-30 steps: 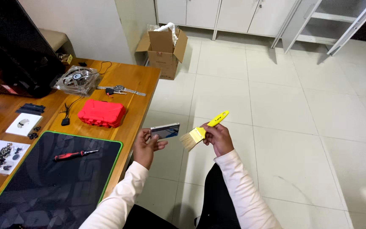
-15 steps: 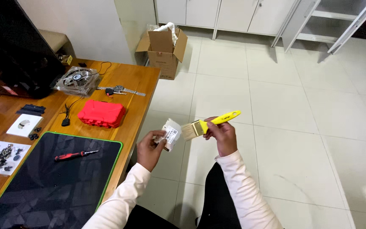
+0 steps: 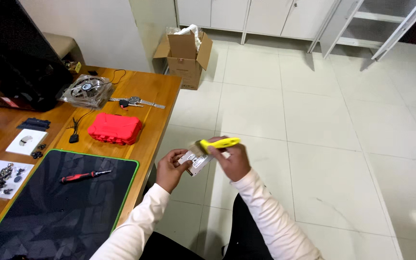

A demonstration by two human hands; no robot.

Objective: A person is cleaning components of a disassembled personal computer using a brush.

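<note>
A flat silvery drive-like slab point(image 3: 196, 162) is gripped by its edge in the left hand point(image 3: 168, 169), off the desk's edge point(image 3: 162, 126) above the tiled floor. The yellow-handled brush point(image 3: 216, 144), clasped in the right hand point(image 3: 234, 161), has been swung down from its raised position a second ago, so that its bristles now meet the slab, which suggests dusting is under way. Farther off, a red case point(image 3: 115, 128) lies on the desk.

Your wooden desk point(image 3: 160, 96), seen from above.
On it you have a black mat point(image 3: 49, 212) carrying a red screwdriver point(image 3: 85, 176), a red case point(image 3: 115, 128), a clear-cased fan point(image 3: 86, 90), a metal watch band point(image 3: 138, 102) and white cards of small parts point(image 3: 1, 172).
</note>
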